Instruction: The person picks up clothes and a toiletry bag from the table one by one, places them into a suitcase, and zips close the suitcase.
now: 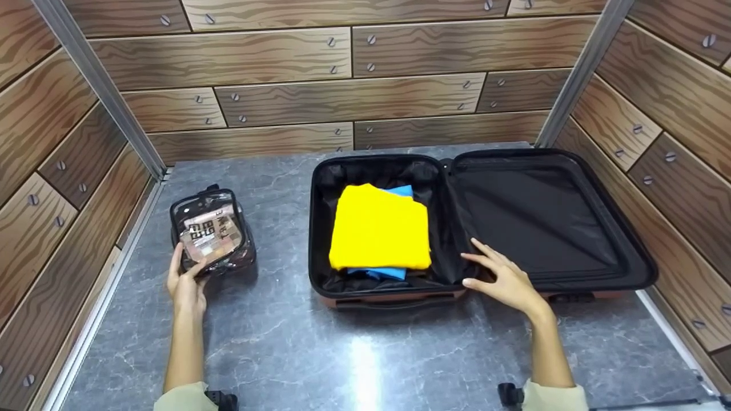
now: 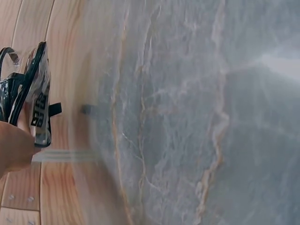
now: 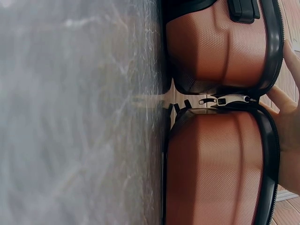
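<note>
A clear zip pouch (image 1: 212, 227) with black trim and dark lettering is at the left of the head view. My left hand (image 1: 187, 288) grips its near edge, thumb and fingers on either side; the left wrist view also shows the clear pouch (image 2: 41, 110) in the hand. An open suitcase (image 1: 388, 298) with black lining lies at centre right. Folded yellow cloth (image 1: 380, 228) rests on blue cloth (image 1: 391, 273) in its left half. My right hand (image 1: 508, 285), fingers spread, is at the near end of the suitcase's hinge side, holding nothing.
The suitcase's right half (image 1: 525, 217) lies open, showing its black lining. A metal zip pull (image 3: 232, 99) sits between the two orange shells. Wood-patterned walls (image 1: 285, 57) enclose the grey marbled table (image 1: 274, 342) at the back and sides.
</note>
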`<state>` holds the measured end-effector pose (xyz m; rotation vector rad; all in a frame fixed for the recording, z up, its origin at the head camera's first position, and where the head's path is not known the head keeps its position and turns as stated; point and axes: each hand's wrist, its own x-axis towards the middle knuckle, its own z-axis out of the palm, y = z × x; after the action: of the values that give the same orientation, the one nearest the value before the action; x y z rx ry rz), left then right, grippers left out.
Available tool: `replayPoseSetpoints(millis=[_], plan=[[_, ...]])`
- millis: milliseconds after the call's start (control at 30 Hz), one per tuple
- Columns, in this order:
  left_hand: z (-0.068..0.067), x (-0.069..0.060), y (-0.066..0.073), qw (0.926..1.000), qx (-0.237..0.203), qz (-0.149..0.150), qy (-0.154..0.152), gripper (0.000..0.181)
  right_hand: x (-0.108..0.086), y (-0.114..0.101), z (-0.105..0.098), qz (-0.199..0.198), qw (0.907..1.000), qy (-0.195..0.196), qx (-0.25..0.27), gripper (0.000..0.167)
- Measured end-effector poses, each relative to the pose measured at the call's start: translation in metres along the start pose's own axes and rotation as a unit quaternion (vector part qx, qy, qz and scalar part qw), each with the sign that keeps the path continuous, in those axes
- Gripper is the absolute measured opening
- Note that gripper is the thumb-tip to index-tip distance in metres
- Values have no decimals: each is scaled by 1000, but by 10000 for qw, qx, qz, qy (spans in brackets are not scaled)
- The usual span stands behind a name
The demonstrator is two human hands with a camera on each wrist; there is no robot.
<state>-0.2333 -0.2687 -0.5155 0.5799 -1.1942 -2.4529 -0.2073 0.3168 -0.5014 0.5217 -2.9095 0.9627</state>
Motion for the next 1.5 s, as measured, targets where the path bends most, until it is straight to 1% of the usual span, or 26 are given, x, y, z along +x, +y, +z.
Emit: replayPoseSetpoints(millis=[100,267,367,633,1000,1167,1500], plan=[[5,-4,1,9999,-86,46,-101,72,0,0,0,7,10000,-1,-1,57],[14,-10,2,9993,-186,71,-305,68,0,0,0,24,10000,-9,19,57],[19,-13,2,9989,-183,59,-422,68,0,1,0,27,10000,-1,1,57],[29,-23,0,9980,41,97,-624,69,1,1,0,4,10000,-22,17,57],[45,-38,1,9946,-51,73,-1031,69,1,3,2,-27,10000,59,-14,56],[50,-44,1,9923,-89,93,-1229,70,1,2,1,-31,10000,51,12,57],[62,-54,-1,9895,-125,120,-1434,70,1,2,1,-30,10000,32,28,56]])
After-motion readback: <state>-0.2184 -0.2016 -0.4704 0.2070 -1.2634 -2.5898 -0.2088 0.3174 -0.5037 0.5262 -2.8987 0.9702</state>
